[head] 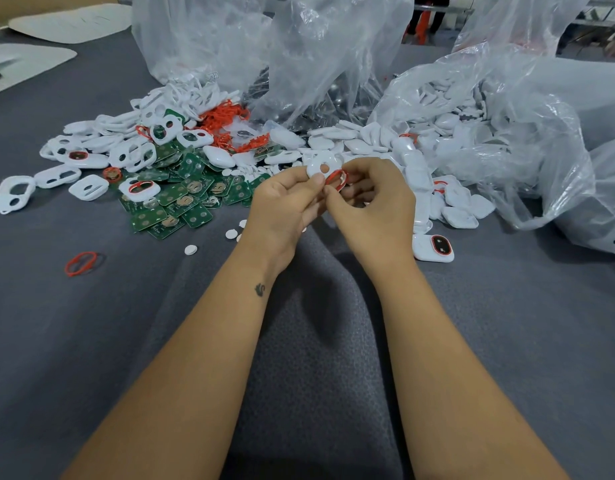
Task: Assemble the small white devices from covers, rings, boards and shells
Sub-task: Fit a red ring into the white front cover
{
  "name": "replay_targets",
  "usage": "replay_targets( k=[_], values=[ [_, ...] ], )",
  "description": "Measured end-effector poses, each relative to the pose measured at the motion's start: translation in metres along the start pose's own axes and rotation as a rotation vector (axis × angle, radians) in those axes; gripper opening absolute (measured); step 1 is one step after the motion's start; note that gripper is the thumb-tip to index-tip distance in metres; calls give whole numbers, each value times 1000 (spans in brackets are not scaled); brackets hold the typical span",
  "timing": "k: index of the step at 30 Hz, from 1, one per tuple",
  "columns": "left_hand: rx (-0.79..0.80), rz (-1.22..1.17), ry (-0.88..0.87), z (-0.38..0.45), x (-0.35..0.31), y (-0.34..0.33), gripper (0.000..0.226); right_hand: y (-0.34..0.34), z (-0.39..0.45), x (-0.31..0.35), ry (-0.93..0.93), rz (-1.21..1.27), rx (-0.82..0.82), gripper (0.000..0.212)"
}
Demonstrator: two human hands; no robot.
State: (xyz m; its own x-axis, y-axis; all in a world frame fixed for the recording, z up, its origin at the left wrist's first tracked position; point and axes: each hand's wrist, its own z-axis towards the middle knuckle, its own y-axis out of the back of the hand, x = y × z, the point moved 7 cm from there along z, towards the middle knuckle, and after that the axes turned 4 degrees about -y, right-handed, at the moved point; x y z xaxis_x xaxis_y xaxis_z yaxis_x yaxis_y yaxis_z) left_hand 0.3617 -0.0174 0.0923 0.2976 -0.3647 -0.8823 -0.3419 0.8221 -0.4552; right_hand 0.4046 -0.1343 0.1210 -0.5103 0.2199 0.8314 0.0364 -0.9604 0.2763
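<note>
White plastic cover with a round hole [321, 167] sits pinched in my left hand [281, 206], raised just above the grey cloth counter [126, 341]. My right hand [375, 199] pinches a thin red oval ring [335, 178] against its edge. I judge the ring must seat evenly around the opening, pressed in gradually, not stretched. Green circuit boards [181, 199] and white plastic shells [458, 209] lie near.
</note>
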Motion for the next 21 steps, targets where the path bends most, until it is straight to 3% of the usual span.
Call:
replay_targets(
  k=[21],
  values=[
    [3,-53,37,-1,2,-2,17,1,-1,2,87,-45,-23,18]
  ],
)
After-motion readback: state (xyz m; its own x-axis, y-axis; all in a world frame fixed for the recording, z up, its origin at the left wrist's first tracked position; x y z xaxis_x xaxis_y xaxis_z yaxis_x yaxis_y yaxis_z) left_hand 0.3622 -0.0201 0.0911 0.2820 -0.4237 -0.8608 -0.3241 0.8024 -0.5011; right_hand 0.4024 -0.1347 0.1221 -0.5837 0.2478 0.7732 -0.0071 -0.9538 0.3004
